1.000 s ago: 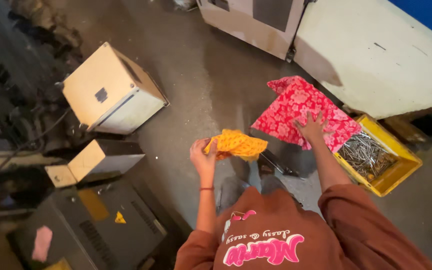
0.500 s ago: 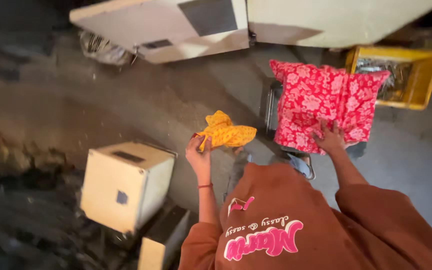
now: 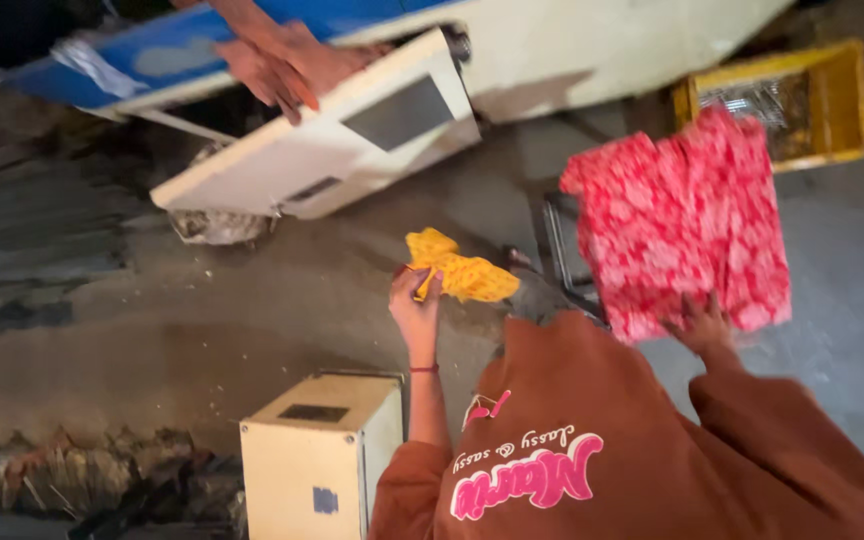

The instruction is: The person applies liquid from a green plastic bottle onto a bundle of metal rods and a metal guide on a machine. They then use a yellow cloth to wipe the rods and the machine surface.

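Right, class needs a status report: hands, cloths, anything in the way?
Left hand grips yellow cloth. Right hand holds red cloth up. Cream box stands near left arm.

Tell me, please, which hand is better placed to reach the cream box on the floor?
Probably the left hand: holding the yellow cloth, it is nearer the cream box; the right hand holds the red cloth.

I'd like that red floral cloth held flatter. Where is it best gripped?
The red floral cloth is held only at its near edge by the right hand, and spreads away from it. Probably grip the two near corners, coming from the person's side; the left hand holds the yellow cloth.
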